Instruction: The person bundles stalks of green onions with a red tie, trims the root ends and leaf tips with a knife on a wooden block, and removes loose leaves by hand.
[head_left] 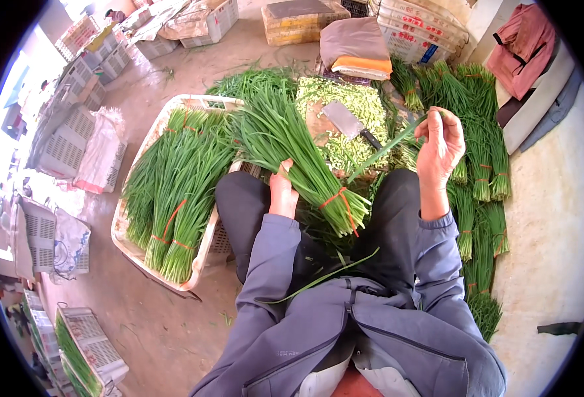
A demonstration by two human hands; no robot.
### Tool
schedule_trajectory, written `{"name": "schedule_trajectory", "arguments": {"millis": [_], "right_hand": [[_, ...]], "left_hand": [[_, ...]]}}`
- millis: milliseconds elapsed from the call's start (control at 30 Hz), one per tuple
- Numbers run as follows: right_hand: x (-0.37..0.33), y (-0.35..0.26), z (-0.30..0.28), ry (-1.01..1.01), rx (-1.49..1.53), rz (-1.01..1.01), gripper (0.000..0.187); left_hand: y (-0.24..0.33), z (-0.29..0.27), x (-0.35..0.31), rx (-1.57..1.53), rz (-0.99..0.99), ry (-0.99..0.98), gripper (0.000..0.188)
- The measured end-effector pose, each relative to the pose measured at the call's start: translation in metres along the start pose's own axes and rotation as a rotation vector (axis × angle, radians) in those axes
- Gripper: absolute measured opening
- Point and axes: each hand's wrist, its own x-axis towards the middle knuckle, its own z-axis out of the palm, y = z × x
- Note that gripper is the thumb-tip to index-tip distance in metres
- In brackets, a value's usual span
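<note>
My left hand (283, 190) is wrapped round a thick bundle of garlic chives (292, 142), which is bound near its pale cut ends by an orange-red band (335, 198). The bundle slants across my lap, leaf tips toward the far left. Raised on the right, my right hand (440, 140) pinches one long flat chive leaf (386, 147), which hangs down toward the bundle's cut ends. Beyond my knees, a cleaver (343, 119) with a dark handle lies on a board covered in chopped pale chive ends (358, 99). A loose chive leaf (322, 278) rests on my lap.
At my left stands a white plastic crate (121, 215) with banded chive bundles (176, 192). More bundles (480, 142) are stacked along the right by the wall. Boxes and a folded cloth (355, 43) sit behind the board. Several crates (67, 142) line the far left.
</note>
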Motion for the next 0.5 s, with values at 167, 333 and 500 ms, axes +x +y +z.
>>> {"name": "schedule_trajectory", "arguments": {"millis": [167, 333, 500], "right_hand": [[-0.019, 0.005, -0.013, -0.635, -0.721, 0.019, 0.008], [-0.098, 0.056, 0.018, -1.089, -0.745, 0.18, 0.031], [-0.141, 0.081, 0.041, -1.031, -0.885, -0.103, 0.028]], "left_hand": [[0.007, 0.014, -0.009, 0.032, 0.033, 0.049, 0.025], [0.002, 0.015, -0.011, 0.036, 0.055, -0.004, 0.033], [-0.006, 0.0, -0.005, 0.079, 0.11, 0.036, 0.036]]}}
